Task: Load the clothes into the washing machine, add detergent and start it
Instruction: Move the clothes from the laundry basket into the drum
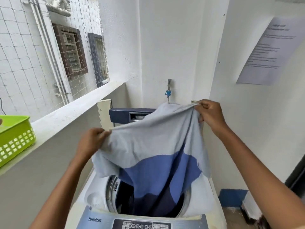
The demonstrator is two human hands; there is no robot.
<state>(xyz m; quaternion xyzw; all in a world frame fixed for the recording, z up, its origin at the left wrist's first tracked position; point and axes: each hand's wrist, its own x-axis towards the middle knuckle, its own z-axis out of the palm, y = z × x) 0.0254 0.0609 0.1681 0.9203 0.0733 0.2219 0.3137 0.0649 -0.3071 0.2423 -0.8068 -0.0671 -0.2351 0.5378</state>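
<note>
Looking down through the head view, what are the hands doing?

Both are holding up one garment (156, 138), pale grey on top with a blue band and a dark navy part below. The left hand (94, 139) is pinching the cloth's upper left edge, its fingers curling round a gathered fold. The right hand (209, 113) is gripping the opposite corner, higher and farther back, with thumb and fingers clamping the fabric.

Where is the garment hanging?

It is stretching between the two hands above the washing machine (90, 187), and its lower end is dipping into the open drum (109, 190). Pale cloth is draping over the drum's right rim. The inside is looking dark, and I cannot tell whether other clothes are lying there.

How is the machine standing?

Its lid (120, 115) is standing raised at the back, and the control panel (142, 225) is running along the near edge.

What else is showing?

A green basket (16, 139) is resting on the ledge (74, 111) to the left, well apart from the machine. A tap (168, 91) is sticking out of the wall behind, and a printed sheet (267, 50) is hanging on the right wall.
</note>
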